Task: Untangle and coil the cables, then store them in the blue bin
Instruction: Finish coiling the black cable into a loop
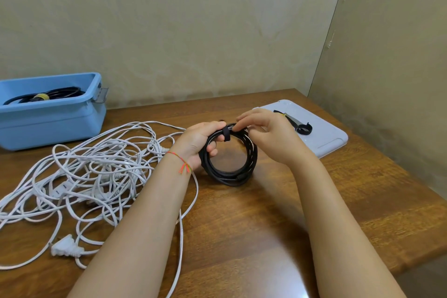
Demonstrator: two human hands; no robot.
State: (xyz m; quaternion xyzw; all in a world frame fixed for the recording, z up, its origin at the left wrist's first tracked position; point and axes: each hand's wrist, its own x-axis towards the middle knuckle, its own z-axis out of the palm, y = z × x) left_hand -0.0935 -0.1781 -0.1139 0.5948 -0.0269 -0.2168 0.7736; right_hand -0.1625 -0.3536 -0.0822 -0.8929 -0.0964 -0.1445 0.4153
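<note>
A coiled black cable (229,172) stands upright on the wooden table (266,213) in the middle of the view. My left hand (202,139) grips the coil's upper left, fingers curled through the loop. A black strap (227,133) wraps the coil's top, and my right hand (268,133) pinches the coil right beside it. A tangled heap of white cable (96,169) sprawls to the left, a white plug (65,249) at its near end. The blue bin (50,116) sits at the far left and holds another coiled black cable (43,97).
A pale grey lid (329,138) lies at the far right of the table with black straps (302,127) on it. Walls close in behind and to the right. The table's right edge runs diagonally at the right.
</note>
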